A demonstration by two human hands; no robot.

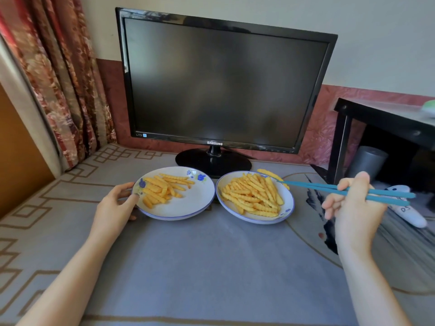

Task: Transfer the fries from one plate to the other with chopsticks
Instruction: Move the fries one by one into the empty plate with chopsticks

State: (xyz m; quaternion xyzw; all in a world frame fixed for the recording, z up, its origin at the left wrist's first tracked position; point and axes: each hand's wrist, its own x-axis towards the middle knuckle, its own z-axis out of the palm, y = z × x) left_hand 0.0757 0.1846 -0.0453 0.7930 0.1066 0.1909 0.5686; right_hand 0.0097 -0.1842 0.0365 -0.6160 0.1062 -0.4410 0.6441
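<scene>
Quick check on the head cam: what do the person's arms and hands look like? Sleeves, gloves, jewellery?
Both forearms are bare right to the bottom edge of the frame: no sleeves in view. The left hand and the right hand have no gloves. No watch, bracelet or ring shows on either wrist or on the visible fingers. No markings visible.

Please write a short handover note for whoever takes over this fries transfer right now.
Left hand: fingers on the near-left rim of the left plate, steadying it.
Right hand: holds the blue chopsticks, tips pinching one fry above the far rim of the right plate.
Fries: a small pile on the left plate, a much bigger pile on the right plate. The plates sit side by side in front of the monitor.
Done: apparently several fries moved.
Left: place the held fry, then move the rest one by one.
</scene>
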